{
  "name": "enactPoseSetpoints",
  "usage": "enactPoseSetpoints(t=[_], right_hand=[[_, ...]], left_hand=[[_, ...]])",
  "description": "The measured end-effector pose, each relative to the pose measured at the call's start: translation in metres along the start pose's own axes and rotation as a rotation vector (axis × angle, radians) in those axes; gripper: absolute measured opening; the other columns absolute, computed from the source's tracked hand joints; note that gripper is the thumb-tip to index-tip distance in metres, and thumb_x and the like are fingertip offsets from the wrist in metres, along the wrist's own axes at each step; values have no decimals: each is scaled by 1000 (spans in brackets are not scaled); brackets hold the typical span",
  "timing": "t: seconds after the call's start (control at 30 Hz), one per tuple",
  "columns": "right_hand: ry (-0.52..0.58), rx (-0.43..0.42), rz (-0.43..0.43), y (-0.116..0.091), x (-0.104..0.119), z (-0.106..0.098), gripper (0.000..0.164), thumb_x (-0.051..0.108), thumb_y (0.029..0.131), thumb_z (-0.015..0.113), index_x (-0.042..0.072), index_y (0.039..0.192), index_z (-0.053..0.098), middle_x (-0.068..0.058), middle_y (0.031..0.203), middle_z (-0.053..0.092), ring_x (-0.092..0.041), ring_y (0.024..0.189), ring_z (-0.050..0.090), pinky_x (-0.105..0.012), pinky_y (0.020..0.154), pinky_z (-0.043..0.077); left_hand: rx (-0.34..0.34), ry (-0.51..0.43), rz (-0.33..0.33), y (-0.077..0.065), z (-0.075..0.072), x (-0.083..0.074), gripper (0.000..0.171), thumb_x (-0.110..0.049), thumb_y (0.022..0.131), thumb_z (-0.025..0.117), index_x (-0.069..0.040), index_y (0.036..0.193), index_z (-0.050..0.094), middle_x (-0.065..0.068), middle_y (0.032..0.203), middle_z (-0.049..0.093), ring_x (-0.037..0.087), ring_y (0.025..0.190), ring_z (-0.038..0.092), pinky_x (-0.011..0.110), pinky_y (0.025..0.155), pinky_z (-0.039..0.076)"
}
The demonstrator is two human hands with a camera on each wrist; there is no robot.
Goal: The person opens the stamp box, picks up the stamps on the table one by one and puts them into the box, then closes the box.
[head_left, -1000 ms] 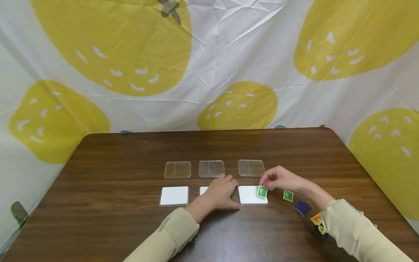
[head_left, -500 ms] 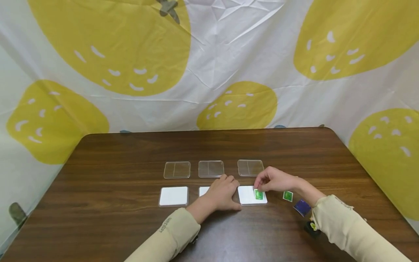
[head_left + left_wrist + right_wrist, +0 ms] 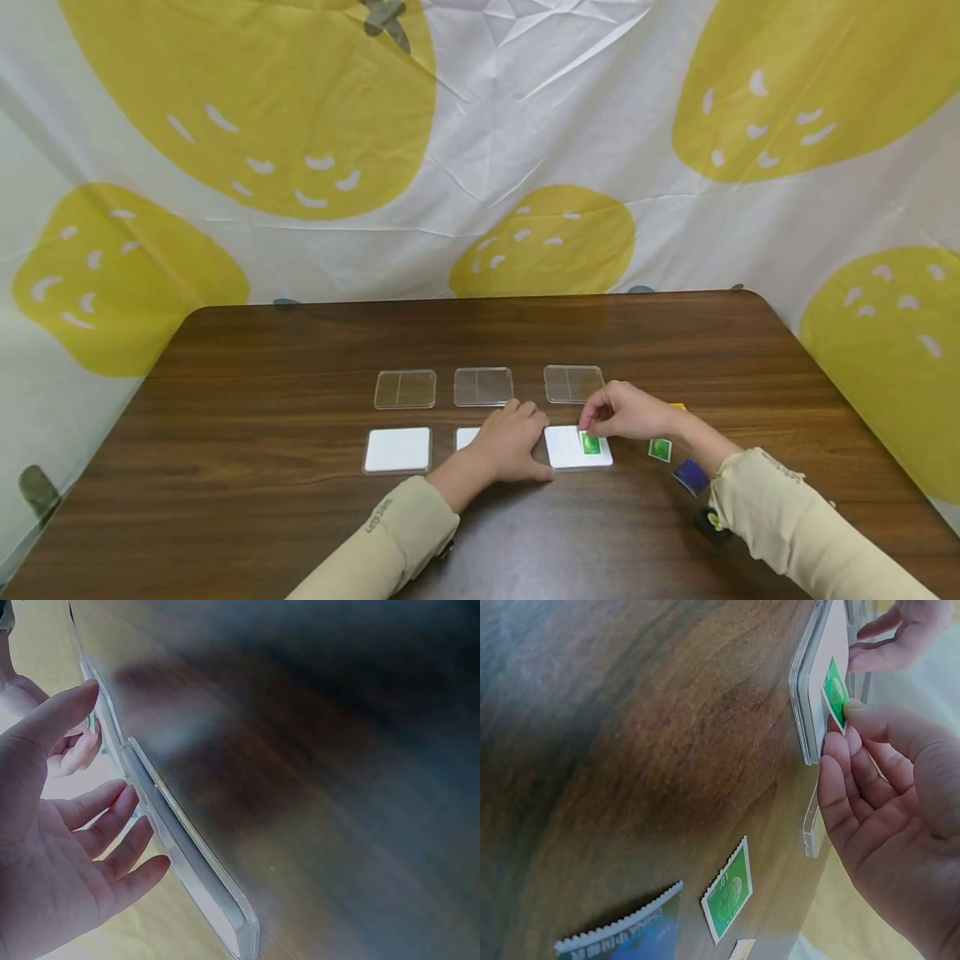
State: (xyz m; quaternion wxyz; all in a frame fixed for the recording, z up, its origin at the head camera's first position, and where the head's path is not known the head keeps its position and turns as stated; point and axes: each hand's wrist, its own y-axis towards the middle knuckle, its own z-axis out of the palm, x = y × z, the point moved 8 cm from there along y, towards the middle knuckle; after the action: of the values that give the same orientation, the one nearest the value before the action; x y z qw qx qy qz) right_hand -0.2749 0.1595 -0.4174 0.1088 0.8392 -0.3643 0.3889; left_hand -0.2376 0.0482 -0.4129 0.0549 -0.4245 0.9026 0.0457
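My right hand (image 3: 633, 411) pinches a green postage stamp (image 3: 591, 444) between thumb and fingers. The stamp lies at or just over the white card in the right-hand clear plastic case (image 3: 561, 451). From the right wrist view, the thumb is on one corner of this stamp (image 3: 835, 691), which has a pale round motif. My left hand (image 3: 506, 440) spreads over the middle case (image 3: 465, 437) and hides most of it. Its thumb reaches toward the left edge of the right case. In the left wrist view the fingers (image 3: 124, 832) are loosely bent beside the case edge, gripping nothing.
Another case with a white card (image 3: 398, 450) lies at left. Behind the cases sit three clear lids (image 3: 405, 389). To the right are a second green stamp (image 3: 660, 450), a blue stamp (image 3: 691, 477) and a dark stamp (image 3: 711, 528); an orange one (image 3: 678, 407) is mostly hidden.
My right hand has shifted slightly left with the green stamp, which now sits straighter and farther in over the card. The left hand has hardly moved.
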Motion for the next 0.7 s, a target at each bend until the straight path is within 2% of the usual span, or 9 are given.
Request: enactPoseSetpoints(t=[0.47,0.7], right_hand=[[-35,-22,-17,1,1,-1,6,0,78,64,3,81,68,2,75,65,-3,68,54,-21,63,47],[-17,-84,-7,-5,-1,-10,6,1,79,64,2,84,69,-2,77,65,-4,69,53,-22,64,47]], left_hand=[[1,-5,-4,0,-1,0,54,-49,64,73,-13,101,60,-1,95,54,17,90,48,26,70,43],[-2,-4,-3,-1,0,0,53,-49,64,73,-13,101,60,-1,94,54,17,90,49,26,70,44]])
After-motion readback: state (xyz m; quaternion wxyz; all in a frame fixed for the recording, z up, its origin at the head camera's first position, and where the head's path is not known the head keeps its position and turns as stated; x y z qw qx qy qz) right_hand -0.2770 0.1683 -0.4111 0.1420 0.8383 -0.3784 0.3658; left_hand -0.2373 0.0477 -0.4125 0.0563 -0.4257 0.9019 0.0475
